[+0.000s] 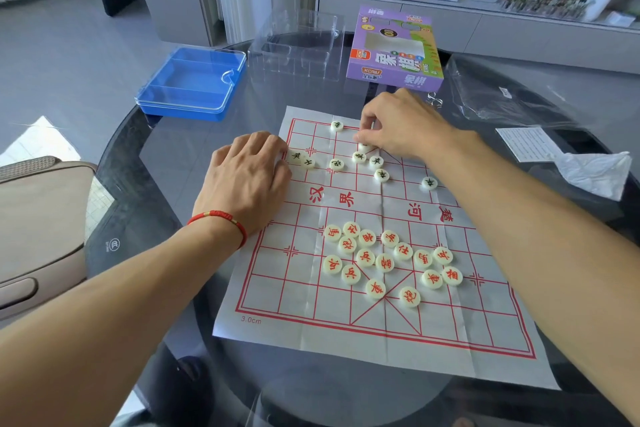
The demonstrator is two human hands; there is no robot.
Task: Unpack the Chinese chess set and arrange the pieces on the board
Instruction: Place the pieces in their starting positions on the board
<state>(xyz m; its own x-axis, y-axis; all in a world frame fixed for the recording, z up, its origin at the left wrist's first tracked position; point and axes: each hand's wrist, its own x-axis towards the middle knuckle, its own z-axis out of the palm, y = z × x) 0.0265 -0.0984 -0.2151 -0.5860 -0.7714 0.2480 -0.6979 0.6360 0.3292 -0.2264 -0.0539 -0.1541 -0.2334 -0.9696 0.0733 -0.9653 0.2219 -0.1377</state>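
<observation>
The set is unpacked: the board point(374, 253) lies flat on the table point(166, 156). Arranging has barely begun. 1 dark-lettered piece point(336, 126) sits on the board's far edge line; the red pieces point(384, 262) lie heaped on its near half. The right hand point(398, 125) pinches a piece near the far palace; the left hand point(249, 173) rests, fingers relaxed, at the board's far-left edge.

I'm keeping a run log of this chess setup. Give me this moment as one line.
stage: arranging dark pieces | right hand: pinching piece at far rows | left hand: resting on board edge | red pieces: unsorted cluster, near half
</observation>
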